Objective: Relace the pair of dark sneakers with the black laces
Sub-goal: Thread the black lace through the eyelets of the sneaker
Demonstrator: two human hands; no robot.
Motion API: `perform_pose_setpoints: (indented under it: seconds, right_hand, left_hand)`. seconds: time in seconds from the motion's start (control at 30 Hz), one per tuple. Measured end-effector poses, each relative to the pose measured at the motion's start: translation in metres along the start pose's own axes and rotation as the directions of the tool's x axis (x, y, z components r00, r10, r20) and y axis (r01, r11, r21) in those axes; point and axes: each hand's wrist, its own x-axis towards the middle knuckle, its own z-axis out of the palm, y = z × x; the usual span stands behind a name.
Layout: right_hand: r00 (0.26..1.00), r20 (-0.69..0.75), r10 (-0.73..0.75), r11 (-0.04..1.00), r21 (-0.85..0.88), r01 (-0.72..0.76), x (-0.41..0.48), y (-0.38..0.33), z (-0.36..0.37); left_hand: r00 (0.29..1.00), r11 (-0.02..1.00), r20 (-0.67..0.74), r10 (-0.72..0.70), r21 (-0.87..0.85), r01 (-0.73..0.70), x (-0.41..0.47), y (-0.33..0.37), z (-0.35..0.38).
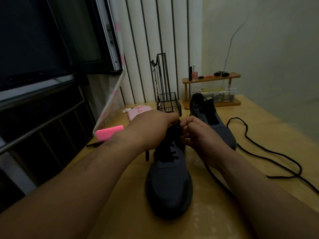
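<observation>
Left hand (151, 128) and right hand (198, 135) each keep a narrow grip, apparently pinching the limp black lace (172, 153) atop the sneaker (169, 183) at six o'clock; best taken by its tip.

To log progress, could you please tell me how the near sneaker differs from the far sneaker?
The near sneaker has black lace crossing its eyelets; the far sneaker shows none. The left hand and right hand work at the near sneaker; the far sneaker is untouched. Both are dark.

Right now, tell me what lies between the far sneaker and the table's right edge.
In the head view, only a loose black lace lies on the table there.
</observation>
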Motion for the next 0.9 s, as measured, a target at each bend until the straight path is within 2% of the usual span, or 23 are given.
perform_pose_setpoints:
  seconds: [0.13,0.37,0.53,0.67,0.9]
  right_hand:
    - [1.0,0.001,-0.002,1.0,0.0,0.002,0.0,0.0,0.0]
    - [1.0,0.014,-0.001,1.0,0.009,0.001,-0.001,0.0,-0.002]
    - [1.0,0.023,-0.016,1.0,-0.012,0.016,0.0,0.002,-0.003]
    - [1.0,-0.001,-0.015,1.0,-0.002,0.015,0.003,0.004,-0.002]
    - [0.999,0.04,0.03,0.996,0.084,-0.034,0.004,0.006,-0.008]
  left_hand:
    - [1.0,0.999,0.007,0.012,0.034,-0.012,0.0,0.004,-0.004]
    - [0.999,1.0,-0.036,-0.009,-0.018,0.008,0.002,0.001,0.004]
    - [0.998,0.984,-0.033,-0.045,-0.176,0.038,0.004,-0.002,0.008]
    - [0.997,0.972,-0.045,-0.066,-0.227,0.054,0.003,-0.004,0.011]
    - [1.0,0.978,-0.014,-0.002,-0.21,-0.001,0.003,-0.006,0.007]
